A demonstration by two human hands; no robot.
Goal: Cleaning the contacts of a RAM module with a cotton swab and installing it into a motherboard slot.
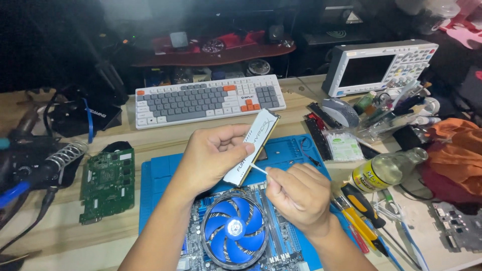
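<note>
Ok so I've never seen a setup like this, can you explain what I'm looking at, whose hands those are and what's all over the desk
This is one picture from a camera worn on a person's head, looking down at their own two bare hands over a wooden workbench. The left hand holds up a white memory stick, a long narrow computer part. The right hand pinches a thin white cotton swab, its tip against the stick's edge. Below them, on a blue work mat, lies a computer mainboard with a round blue cooling fan. Around it: a green circuit board on the left, a white and grey keyboard behind, a measuring instrument with a screen, a clear bottle and yellow-handled tools on the right.
</note>
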